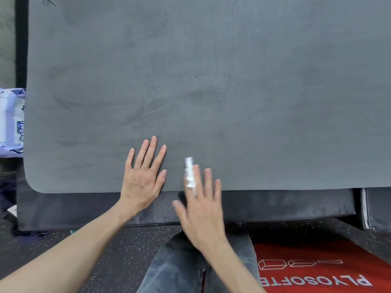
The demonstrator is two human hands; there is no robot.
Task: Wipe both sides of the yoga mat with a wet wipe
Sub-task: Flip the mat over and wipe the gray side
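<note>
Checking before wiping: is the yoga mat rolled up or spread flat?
Spread flat: the yoga mat lies unrolled, its near edge and rounded corner flush on the dark pad.

The yoga mat point(211, 81) filling most of the frame is grey foam, matt, with a fine wavy ribbed texture and darker smeared streaks. Under it, a dark pad point(275, 204) looks like matt, slightly fuzzy fabric. The floor point(118, 246) at the bottom is black speckled rubber, grainy. At lower right, a red box point(317, 269) shows smooth printed vinyl. At left edge, the wipes packet point(11, 121) is glossy plastic film. The wet wipe point(189, 172) looks like soft white cloth-like tissue.
</note>
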